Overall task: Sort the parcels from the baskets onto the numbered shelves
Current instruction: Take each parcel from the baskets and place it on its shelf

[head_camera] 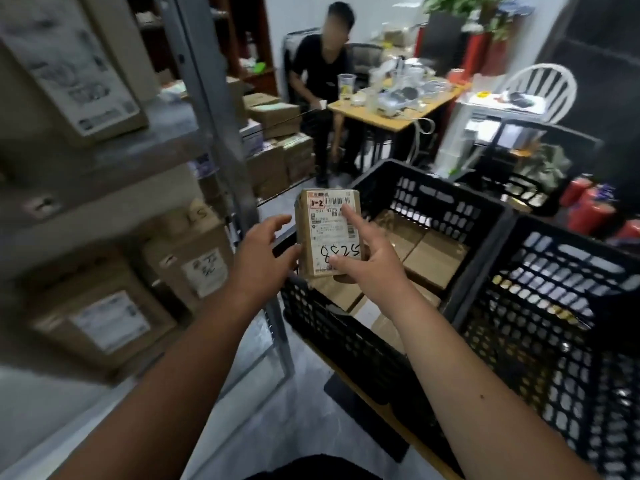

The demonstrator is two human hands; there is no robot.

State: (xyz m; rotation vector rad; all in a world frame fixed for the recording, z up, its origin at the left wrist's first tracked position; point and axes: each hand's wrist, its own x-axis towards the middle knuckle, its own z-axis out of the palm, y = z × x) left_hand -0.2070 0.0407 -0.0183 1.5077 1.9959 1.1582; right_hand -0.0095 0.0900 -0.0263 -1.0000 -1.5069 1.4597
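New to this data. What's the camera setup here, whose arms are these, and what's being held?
There is one picture, from a wide-angle camera worn on a person's head, looking forward and down. No robot: the two bare arms are the wearer's own. The right hand holds a small brown parcel upright, index finger stretched up its label, which shows a red-framed "1-2" and handwritten digits. The left hand touches the parcel's left side with spread fingers. Below it is a black plastic basket with more cardboard parcels inside; a second basket stands to the right. The metal shelves on the left carry labelled boxes. A seated person is at a table behind.
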